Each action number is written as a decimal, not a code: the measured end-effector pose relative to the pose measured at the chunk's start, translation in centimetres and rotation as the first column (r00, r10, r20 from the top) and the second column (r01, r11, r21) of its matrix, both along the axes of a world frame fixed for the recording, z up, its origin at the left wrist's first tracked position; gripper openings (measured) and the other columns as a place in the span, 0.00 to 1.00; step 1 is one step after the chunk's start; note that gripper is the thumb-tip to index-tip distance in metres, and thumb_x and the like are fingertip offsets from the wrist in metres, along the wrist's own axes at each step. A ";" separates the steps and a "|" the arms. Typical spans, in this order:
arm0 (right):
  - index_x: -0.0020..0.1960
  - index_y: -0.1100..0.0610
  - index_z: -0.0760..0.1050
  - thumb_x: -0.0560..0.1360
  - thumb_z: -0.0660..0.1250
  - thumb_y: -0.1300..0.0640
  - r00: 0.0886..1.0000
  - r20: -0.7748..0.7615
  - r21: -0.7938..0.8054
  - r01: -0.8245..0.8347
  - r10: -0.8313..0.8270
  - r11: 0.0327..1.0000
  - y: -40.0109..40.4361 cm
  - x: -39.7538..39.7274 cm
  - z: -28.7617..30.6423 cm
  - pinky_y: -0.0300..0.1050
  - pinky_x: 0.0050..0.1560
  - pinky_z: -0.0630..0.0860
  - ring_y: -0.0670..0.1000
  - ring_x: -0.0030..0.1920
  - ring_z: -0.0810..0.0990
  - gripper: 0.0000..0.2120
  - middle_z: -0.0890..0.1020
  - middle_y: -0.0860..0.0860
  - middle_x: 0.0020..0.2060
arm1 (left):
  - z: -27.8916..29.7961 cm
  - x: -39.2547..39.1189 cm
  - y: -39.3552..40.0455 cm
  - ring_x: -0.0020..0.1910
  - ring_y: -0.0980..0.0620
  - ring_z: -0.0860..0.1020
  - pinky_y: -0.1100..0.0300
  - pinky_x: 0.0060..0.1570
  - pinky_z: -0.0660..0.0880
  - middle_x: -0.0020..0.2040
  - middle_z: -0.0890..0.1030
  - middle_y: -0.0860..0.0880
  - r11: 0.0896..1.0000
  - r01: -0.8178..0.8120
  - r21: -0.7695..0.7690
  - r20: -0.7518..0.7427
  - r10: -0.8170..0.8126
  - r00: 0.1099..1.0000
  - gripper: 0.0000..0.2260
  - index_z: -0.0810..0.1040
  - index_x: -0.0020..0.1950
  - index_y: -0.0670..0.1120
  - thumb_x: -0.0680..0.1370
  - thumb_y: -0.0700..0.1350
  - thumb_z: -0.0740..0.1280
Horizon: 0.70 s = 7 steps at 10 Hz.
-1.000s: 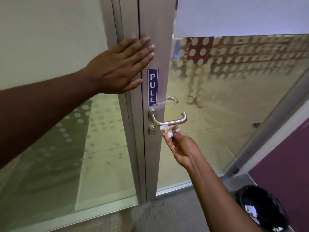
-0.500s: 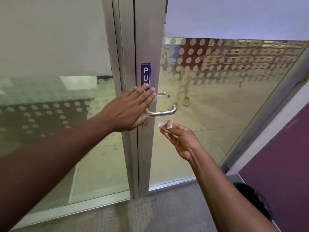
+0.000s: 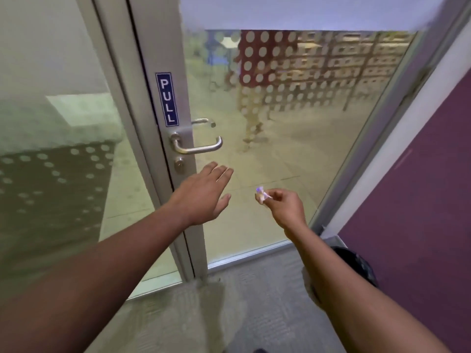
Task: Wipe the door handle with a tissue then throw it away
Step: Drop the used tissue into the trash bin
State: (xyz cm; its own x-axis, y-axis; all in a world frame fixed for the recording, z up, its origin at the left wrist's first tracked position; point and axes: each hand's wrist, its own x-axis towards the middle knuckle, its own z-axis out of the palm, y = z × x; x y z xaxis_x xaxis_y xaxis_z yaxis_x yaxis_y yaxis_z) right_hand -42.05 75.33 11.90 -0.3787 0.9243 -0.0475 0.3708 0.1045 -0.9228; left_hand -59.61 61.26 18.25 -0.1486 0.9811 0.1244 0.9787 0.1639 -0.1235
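Observation:
A brushed-metal lever door handle [image 3: 201, 147] sticks out from the grey door frame, under a blue PULL sign [image 3: 167, 99] and above a keyhole [image 3: 179, 164]. My left hand [image 3: 204, 197] hovers flat with fingers apart, below and slightly right of the handle, touching nothing. My right hand [image 3: 285, 206] is further right and lower, pinching a small crumpled white tissue [image 3: 261, 194] between thumb and fingertips, well clear of the handle. A black-lined bin [image 3: 356, 266] sits on the floor at the lower right, mostly hidden behind my right forearm.
The glass door [image 3: 280, 149] has a frosted dot pattern, with a person's legs seen through it. A fixed glass panel [image 3: 63, 174] is to the left. A purple wall [image 3: 420, 212] runs along the right. Grey carpet [image 3: 242, 301] covers the floor.
My left hand has come off the door frame and dropped below the handle. My right hand has drawn the tissue down and to the right, away from the handle.

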 end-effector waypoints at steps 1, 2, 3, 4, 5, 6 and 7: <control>0.41 0.50 0.85 0.72 0.73 0.50 0.994 0.108 0.051 0.022 -0.027 0.998 2.8 3.1 -2.1 0.41 0.37 0.70 0.49 0.40 0.82 0.05 0.85 0.46 0.36 | -1.7 2.4 2.6 0.80 0.46 0.56 0.48 0.71 0.70 0.80 0.62 0.48 0.998 -0.002 -0.058 0.042 0.004 0.999 0.30 0.55 0.83 0.46 0.83 0.57 0.55; 0.46 0.48 0.85 0.72 0.71 0.50 0.959 0.251 0.124 0.102 -0.131 0.987 6.5 7.8 -4.9 0.42 0.34 0.68 0.54 0.42 0.81 0.06 0.86 0.49 0.37 | -4.5 6.0 6.9 0.80 0.46 0.57 0.48 0.70 0.71 0.80 0.63 0.48 0.992 0.007 -0.128 0.104 0.006 0.995 0.30 0.56 0.82 0.46 0.83 0.57 0.55; 0.51 0.49 0.85 0.73 0.69 0.52 0.931 0.321 0.113 0.142 -0.171 0.983 9.4 11.5 -6.9 0.43 0.40 0.68 0.57 0.46 0.81 0.09 0.86 0.52 0.43 | -6.7 8.8 10.3 0.80 0.45 0.57 0.49 0.71 0.69 0.80 0.63 0.48 0.983 0.026 -0.179 0.133 -0.002 0.991 0.30 0.56 0.82 0.45 0.83 0.57 0.55; 0.56 0.53 0.84 0.75 0.65 0.58 0.892 0.413 0.152 0.133 -0.185 0.979 13.0 16.6 -8.8 0.46 0.45 0.74 0.60 0.51 0.82 0.13 0.86 0.56 0.50 | -9.1 12.2 14.7 0.80 0.44 0.56 0.49 0.75 0.64 0.79 0.64 0.46 0.964 0.097 -0.247 0.155 -0.059 0.986 0.30 0.56 0.82 0.44 0.83 0.56 0.55; 0.54 0.55 0.84 0.74 0.62 0.60 0.832 0.515 0.160 0.144 -0.207 0.977 16.8 21.0 -9.9 0.50 0.50 0.77 0.63 0.52 0.80 0.15 0.86 0.59 0.47 | -10.7 15.1 18.8 0.80 0.43 0.56 0.50 0.75 0.63 0.79 0.64 0.46 0.943 0.162 -0.290 0.146 -0.124 0.981 0.30 0.56 0.82 0.43 0.83 0.56 0.56; 0.57 0.54 0.83 0.74 0.63 0.60 0.800 0.549 0.132 0.203 -0.242 0.970 19.9 23.4 -10.8 0.51 0.52 0.77 0.64 0.54 0.81 0.15 0.85 0.60 0.51 | -11.5 16.9 21.5 0.81 0.43 0.55 0.50 0.76 0.62 0.80 0.63 0.45 0.938 0.164 -0.305 0.175 -0.114 0.978 0.30 0.55 0.82 0.43 0.84 0.56 0.55; 0.55 0.56 0.83 0.74 0.65 0.59 0.749 0.597 0.107 0.282 -0.288 0.953 23.4 26.3 -12.3 0.53 0.54 0.78 0.64 0.55 0.81 0.13 0.85 0.61 0.53 | -12.5 18.7 23.9 0.81 0.43 0.55 0.49 0.76 0.62 0.80 0.63 0.45 0.926 0.176 -0.334 0.188 -0.118 0.975 0.30 0.55 0.82 0.43 0.84 0.56 0.55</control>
